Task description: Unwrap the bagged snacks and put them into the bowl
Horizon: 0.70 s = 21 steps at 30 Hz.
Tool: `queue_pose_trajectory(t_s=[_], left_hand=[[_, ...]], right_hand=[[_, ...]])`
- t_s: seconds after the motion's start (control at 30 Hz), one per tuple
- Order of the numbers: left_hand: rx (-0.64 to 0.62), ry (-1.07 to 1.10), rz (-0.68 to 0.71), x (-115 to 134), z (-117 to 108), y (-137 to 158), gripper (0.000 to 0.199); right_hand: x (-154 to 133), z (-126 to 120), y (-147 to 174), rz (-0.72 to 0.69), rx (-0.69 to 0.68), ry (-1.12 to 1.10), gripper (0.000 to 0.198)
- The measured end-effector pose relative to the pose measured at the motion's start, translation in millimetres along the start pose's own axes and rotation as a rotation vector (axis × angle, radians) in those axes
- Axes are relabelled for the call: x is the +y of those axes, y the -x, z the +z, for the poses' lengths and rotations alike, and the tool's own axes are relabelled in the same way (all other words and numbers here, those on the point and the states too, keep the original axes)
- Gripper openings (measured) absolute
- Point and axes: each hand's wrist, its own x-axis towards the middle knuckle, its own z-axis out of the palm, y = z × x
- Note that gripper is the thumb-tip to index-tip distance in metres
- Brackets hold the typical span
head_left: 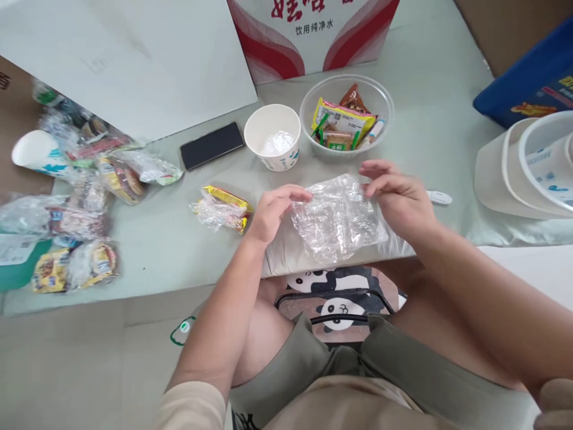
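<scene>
A crinkled clear plastic bag lies spread at the table's front edge, between my two hands. My left hand has its fingertips closed on the bag's upper left corner. Over on the other side, my right hand is open, its fingers stretched and apart beside the upper right corner; its thumb is mostly hidden. Just left of my left hand sits a yellow snack packet with clear wrap over it. Behind the bag stand a paper cup with crumpled clear plastic inside and a clear round bowl holding several packaged snacks.
A phone lies left of the cup. Several wrapped snacks and a tipped paper cup cover the left side. White containers stand at right, near a blue bag. Boxes, one red and white, line the back.
</scene>
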Motion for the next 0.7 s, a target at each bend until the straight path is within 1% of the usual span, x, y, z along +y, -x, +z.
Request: queue_pose_trajectory(t_s=[0.03,0.07,0.1,0.13,0.17,0.23,0.27,0.3,0.33,0.37,0.4,0.43,0.47,0.53,0.57,0.63,0.67,0.7], left_hand=[[0.016,-0.002,0.000,1.6,0.1,-0.7,0.021],[0.030,-0.018,0.002,3.6,1.0,-1.4,0.016],[0.031,-0.034,0.004,5.9,2.4,-1.9,0.012],[0.016,-0.036,-0.002,8.2,4.1,-2.3,0.012],[-0.005,-0.021,-0.019,10.1,5.8,-2.6,0.015],[-0.023,0.041,-0.056,12.4,8.4,-3.0,0.027],[-0.011,0.080,-0.073,12.6,9.1,-3.0,0.037],[0.013,0.120,-0.083,12.3,9.3,-2.8,0.048],[0.038,0.160,-0.093,11.6,9.4,-2.5,0.060],[0.047,0.200,-0.111,10.8,9.4,-1.9,0.068],[0.034,0.238,-0.145,9.9,9.7,-1.1,0.073],[-0.001,0.268,-0.196,9.1,10.4,-0.2,0.072],[-0.041,0.279,-0.255,8.3,11.4,0.7,0.066],[-0.077,0.236,-0.361,6.9,14.5,2.0,0.045],[-0.062,0.201,-0.389,6.2,16.1,2.2,0.036],[-0.002,0.158,-0.407,4.8,18.4,1.2,0.026],[0.021,0.164,-0.410,4.2,18.9,0.2,0.024],[0.031,0.185,-0.415,3.7,19.0,-1.1,0.023]], right_hand=[[-0.7,0.0,-0.8,0.018,0.048,-0.056,0.006],[-1.9,0.8,-1.3,0.046,0.087,-0.121,0.006],[-3.3,2.6,-1.4,0.083,0.104,-0.181,0.012],[-5.0,5.4,-1.0,0.125,0.095,-0.224,0.022],[-6.6,8.8,-0.2,0.165,0.059,-0.244,0.033],[-9.3,16.4,2.1,0.243,-0.072,-0.226,0.057],[-10.1,19.9,3.2,0.280,-0.148,-0.187,0.062],[-10.6,22.9,4.0,0.312,-0.211,-0.136,0.058],[-10.6,25.2,4.3,0.335,-0.246,-0.087,0.048],[-10.3,27.0,4.0,0.341,-0.255,-0.048,0.034],[-9.6,28.2,3.3,0.331,-0.241,-0.026,0.024],[-8.9,29.0,2.2,0.312,-0.215,-0.019,0.018],[-8.1,29.6,1.0,0.292,-0.182,-0.030,0.015],[-6.9,30.0,-1.2,0.267,-0.117,-0.052,0.014],[-6.7,29.8,-1.9,0.263,-0.088,-0.043,0.015],[-7.2,28.5,-2.0,0.267,-0.054,-0.016,0.019],[-7.8,27.6,-1.5,0.275,-0.069,-0.011,0.022],[-8.6,26.6,-0.8,0.290,-0.113,-0.012,0.027]])
